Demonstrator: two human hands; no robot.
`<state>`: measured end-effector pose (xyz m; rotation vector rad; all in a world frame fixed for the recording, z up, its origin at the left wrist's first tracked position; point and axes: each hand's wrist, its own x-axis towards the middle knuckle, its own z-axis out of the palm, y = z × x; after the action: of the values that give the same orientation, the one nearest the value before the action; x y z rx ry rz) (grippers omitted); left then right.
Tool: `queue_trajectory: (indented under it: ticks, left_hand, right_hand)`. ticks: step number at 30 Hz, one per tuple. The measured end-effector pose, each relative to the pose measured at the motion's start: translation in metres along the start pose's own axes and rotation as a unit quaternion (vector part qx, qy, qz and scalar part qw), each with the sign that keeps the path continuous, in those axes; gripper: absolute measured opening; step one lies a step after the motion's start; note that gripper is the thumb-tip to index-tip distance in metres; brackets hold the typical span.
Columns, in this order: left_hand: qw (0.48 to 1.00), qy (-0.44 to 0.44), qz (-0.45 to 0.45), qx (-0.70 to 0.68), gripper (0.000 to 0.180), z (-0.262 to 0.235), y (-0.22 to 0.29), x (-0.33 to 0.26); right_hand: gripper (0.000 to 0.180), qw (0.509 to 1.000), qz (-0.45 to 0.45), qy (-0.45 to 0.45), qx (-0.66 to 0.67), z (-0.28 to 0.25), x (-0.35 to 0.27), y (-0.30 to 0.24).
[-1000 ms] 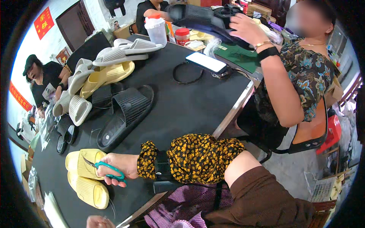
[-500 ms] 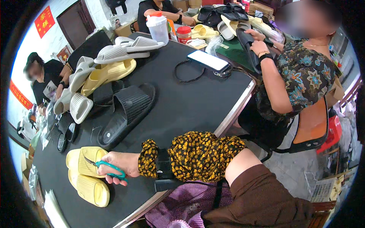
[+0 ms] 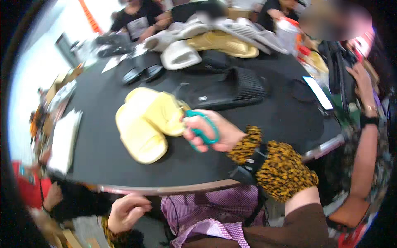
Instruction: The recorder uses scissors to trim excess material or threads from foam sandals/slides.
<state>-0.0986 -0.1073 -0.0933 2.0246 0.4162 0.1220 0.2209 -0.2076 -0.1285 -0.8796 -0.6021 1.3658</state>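
My right hand (image 3: 213,132) grips a pair of scissors (image 3: 206,131) with teal handles. Their thin blades point up and left, over the edge of a pale yellow slipper (image 3: 167,113). Its mate, another yellow slipper (image 3: 140,138), lies against it on the black table (image 3: 198,167). Below the table's near edge is my left hand (image 3: 129,211), fingers loosely bent, thumb a little apart, and no object visible in it. Just beyond the scissors sits a large black slipper (image 3: 235,91).
Several grey, yellow and black slippers (image 3: 223,41) form a row along the far side. A stack of clear bags (image 3: 66,140) lies at the left edge, a lit phone (image 3: 317,93) at the right. Co-workers sit around; one person's arm (image 3: 366,136) reaches in at the right.
The view has swung left, so the yellow slippers now appear nearer the middle. My left hand has come into view below the table edge. My right hand still holds the scissors.
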Motion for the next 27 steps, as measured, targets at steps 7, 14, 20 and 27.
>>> queue_trajectory:
  ticks: [7,14,20,27]
  left_hand:
    - [0.752,-0.365,0.332,-0.437,0.045,0.066,0.066,0.070]
    - [0.750,-0.487,-0.093,-0.437,0.041,0.030,0.171,0.076]
    - [0.626,-0.414,0.080,-0.656,0.045,0.086,0.141,0.065]
    - [0.915,-0.006,0.188,-0.356,0.042,0.051,0.092,0.098]
  right_hand:
    - [0.034,0.998,-0.014,0.043,-0.045,0.006,0.010,-0.002]
    - [0.038,0.994,-0.054,0.067,-0.072,0.004,0.008,-0.004]
    - [0.038,0.994,-0.048,0.049,-0.085,0.013,0.008,-0.003]
    - [0.029,0.992,-0.060,0.070,-0.086,0.006,0.009,-0.005]
